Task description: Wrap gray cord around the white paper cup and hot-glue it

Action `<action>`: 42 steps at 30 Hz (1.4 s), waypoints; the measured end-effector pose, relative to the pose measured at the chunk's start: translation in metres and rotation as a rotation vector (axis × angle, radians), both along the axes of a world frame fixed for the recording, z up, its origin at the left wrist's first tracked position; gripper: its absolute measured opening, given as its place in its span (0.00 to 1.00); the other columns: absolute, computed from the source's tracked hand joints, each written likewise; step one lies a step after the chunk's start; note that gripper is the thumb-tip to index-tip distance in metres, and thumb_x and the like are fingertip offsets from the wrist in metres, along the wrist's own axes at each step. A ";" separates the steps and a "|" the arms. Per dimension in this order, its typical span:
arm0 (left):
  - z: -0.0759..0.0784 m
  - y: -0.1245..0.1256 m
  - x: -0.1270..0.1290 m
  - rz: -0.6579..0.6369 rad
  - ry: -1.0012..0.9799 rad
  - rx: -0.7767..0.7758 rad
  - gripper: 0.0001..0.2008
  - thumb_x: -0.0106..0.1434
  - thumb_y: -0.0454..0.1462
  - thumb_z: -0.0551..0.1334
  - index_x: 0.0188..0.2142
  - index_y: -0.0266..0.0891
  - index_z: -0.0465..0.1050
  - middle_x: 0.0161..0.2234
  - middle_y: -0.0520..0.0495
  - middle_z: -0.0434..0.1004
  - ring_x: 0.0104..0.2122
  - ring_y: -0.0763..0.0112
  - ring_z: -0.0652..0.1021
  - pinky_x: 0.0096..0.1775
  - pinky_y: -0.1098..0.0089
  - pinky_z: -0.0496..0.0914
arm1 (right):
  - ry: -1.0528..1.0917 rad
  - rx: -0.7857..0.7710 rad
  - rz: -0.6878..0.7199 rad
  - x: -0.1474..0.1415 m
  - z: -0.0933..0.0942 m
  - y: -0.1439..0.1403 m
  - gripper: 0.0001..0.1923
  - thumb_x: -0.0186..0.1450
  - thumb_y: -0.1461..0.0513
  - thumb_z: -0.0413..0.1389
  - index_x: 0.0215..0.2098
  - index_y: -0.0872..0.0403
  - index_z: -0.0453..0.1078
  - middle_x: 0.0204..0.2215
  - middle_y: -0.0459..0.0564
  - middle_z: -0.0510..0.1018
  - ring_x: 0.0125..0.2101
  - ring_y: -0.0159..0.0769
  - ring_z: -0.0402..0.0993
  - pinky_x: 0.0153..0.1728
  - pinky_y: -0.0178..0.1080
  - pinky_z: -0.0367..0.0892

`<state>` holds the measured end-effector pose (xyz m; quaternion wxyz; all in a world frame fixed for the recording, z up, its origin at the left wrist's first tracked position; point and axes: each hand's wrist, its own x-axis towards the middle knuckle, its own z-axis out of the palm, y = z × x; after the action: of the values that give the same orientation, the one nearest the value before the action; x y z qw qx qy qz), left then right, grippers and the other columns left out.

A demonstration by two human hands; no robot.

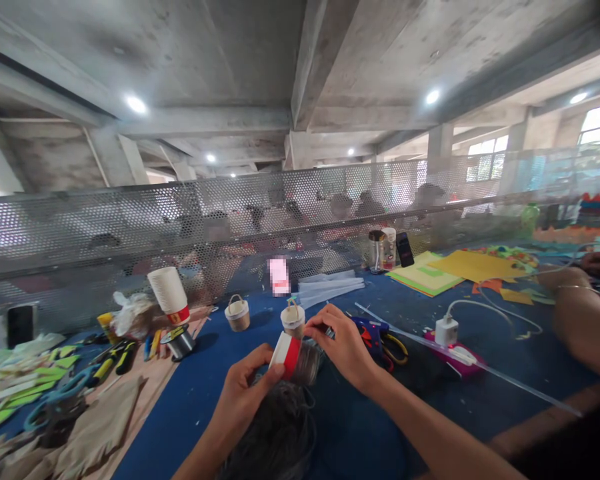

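My left hand (253,377) is closed around a white and red paper cup (286,355), tilted on its side. Grey yarn (307,365) is wound around the cup's right-hand end. Just above this end, my right hand (337,337) has its thumb and fingers pinched together; whatever lies between them is too fine to make out. A loose heap of grey yarn (275,433) lies below the cup, in front of me. Right behind the held cup stands a small beige bucket with a handle (293,320), partly covered by it. A similar bucket (237,315) stands farther left.
Left are stacked paper cups (169,293) on a wire spool (180,343), scissors (60,400) and cloth (103,420). Right are a glue gun (373,337), a long clear stick (505,380), a white charger (446,330) and another person's arm (583,320). A perforated metal screen (280,220) runs behind.
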<state>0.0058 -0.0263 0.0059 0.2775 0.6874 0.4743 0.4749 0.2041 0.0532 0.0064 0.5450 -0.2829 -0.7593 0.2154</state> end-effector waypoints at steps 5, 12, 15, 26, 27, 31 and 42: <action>0.000 0.000 -0.001 -0.014 0.002 0.010 0.15 0.64 0.45 0.59 0.28 0.36 0.73 0.28 0.52 0.63 0.29 0.70 0.67 0.31 0.74 0.62 | 0.013 -0.022 0.017 0.000 0.000 0.000 0.04 0.66 0.61 0.58 0.33 0.52 0.74 0.32 0.46 0.73 0.34 0.33 0.70 0.38 0.34 0.64; -0.005 0.001 -0.005 0.002 0.004 -0.001 0.14 0.64 0.45 0.60 0.31 0.36 0.76 0.30 0.50 0.64 0.32 0.69 0.68 0.34 0.73 0.63 | 0.019 -0.051 0.044 0.001 0.001 0.000 0.06 0.67 0.61 0.56 0.32 0.53 0.73 0.32 0.47 0.72 0.34 0.33 0.69 0.37 0.34 0.64; -0.004 -0.001 -0.005 0.003 -0.004 0.005 0.14 0.64 0.45 0.60 0.30 0.36 0.75 0.29 0.50 0.65 0.31 0.69 0.68 0.34 0.73 0.64 | 0.012 -0.068 0.044 0.001 0.001 0.000 0.06 0.67 0.61 0.56 0.33 0.53 0.73 0.33 0.47 0.72 0.34 0.33 0.69 0.37 0.34 0.63; -0.008 0.001 -0.008 0.000 -0.016 -0.004 0.13 0.62 0.45 0.63 0.33 0.37 0.79 0.33 0.46 0.72 0.35 0.64 0.72 0.37 0.71 0.67 | -0.037 -0.097 0.045 0.002 -0.002 0.005 0.08 0.67 0.59 0.56 0.32 0.53 0.73 0.31 0.46 0.72 0.32 0.32 0.68 0.35 0.34 0.62; -0.008 0.001 -0.008 -0.001 -0.024 -0.007 0.13 0.62 0.45 0.63 0.34 0.37 0.79 0.33 0.46 0.72 0.35 0.64 0.72 0.37 0.71 0.67 | -0.039 -0.100 0.048 0.002 -0.002 0.005 0.08 0.67 0.59 0.56 0.32 0.53 0.73 0.31 0.46 0.72 0.32 0.32 0.69 0.35 0.33 0.62; -0.009 0.000 -0.010 0.002 -0.033 -0.005 0.12 0.62 0.44 0.63 0.35 0.37 0.79 0.34 0.46 0.73 0.36 0.63 0.73 0.38 0.71 0.67 | -0.037 -0.127 0.068 0.002 -0.001 0.005 0.08 0.66 0.59 0.56 0.32 0.53 0.73 0.31 0.45 0.72 0.32 0.32 0.69 0.34 0.33 0.62; -0.007 0.000 -0.010 -0.018 -0.042 -0.007 0.13 0.62 0.44 0.62 0.33 0.37 0.78 0.31 0.48 0.70 0.32 0.66 0.70 0.35 0.72 0.66 | 0.015 -0.111 0.075 0.004 0.002 0.003 0.09 0.68 0.60 0.54 0.32 0.54 0.72 0.31 0.46 0.71 0.34 0.33 0.68 0.36 0.34 0.62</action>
<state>-0.0040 -0.0259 -0.0015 0.2943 0.6805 0.4636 0.4851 0.2083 0.0559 0.0089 0.5254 -0.2825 -0.7523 0.2797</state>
